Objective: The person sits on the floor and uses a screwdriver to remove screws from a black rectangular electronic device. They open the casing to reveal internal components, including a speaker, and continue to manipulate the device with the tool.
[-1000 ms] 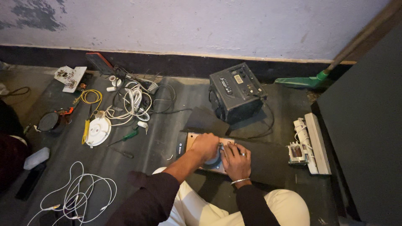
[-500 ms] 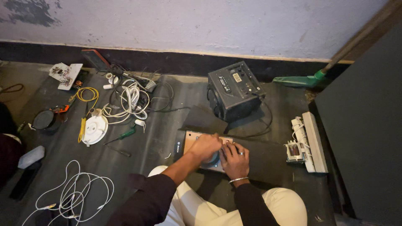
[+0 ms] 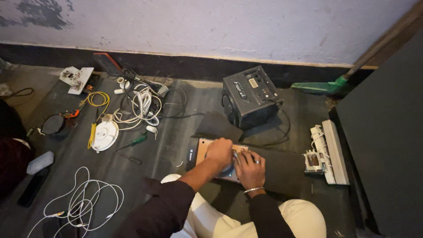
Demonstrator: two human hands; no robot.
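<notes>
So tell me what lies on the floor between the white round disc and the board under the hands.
In the head view, a green-handled screwdriver lies between the white round disc and the board; otherwise dark floor mat.

**Colours noted around the fingers**

Under the fingers (image 3: 257, 155): board (image 3: 203, 149), tan-orange face, black edge. Beyond the fingertips: black box (image 3: 250, 94) with pale labels. Left of them: white cables (image 3: 140, 105), white disc (image 3: 105, 135), yellow wire loop (image 3: 98, 98), green-handled screwdriver (image 3: 137, 141). Right: white strip (image 3: 335, 150). Sleeves (image 3: 165, 211) dark, trousers (image 3: 299, 218) cream.
</notes>
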